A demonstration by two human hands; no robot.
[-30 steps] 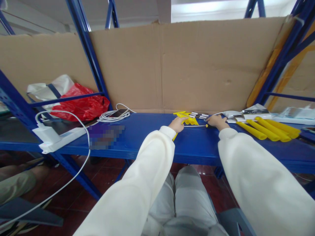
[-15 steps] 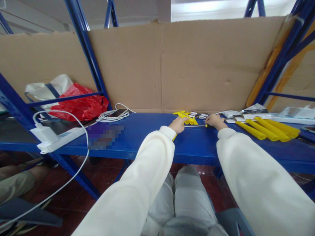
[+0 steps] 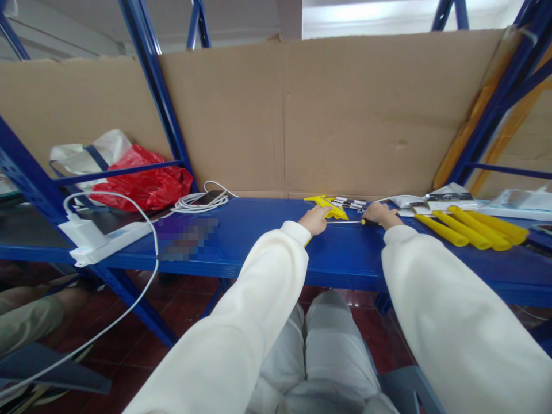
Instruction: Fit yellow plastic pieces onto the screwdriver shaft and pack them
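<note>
My left hand [image 3: 314, 220] is closed on a yellow plastic part [image 3: 337, 213], with the fingers lying over its near left side. A bit of yellow also shows under the wrist. My right hand [image 3: 378, 213] is wrapped round the handle of a screwdriver [image 3: 345, 222]. Its thin metal shaft points left toward the yellow part and my left hand; whether the tip touches the part cannot be made out. Just behind lie several black-and-white strips [image 3: 350, 203], partly covered by the yellow part.
Several yellow tubes [image 3: 470, 227] lie on the blue table [image 3: 263, 247] at right, before white packets [image 3: 451, 195]. A cardboard panel [image 3: 345, 115] stands behind. Leftward are a coiled white cable [image 3: 194, 202], power strip [image 3: 116, 241] and red bag [image 3: 144, 178]. Another person's leg [image 3: 34, 322] shows lower left.
My right hand's fingers have closed further round the screwdriver handle. The left hand stays at the yellow part. The whole view has shifted slightly.
</note>
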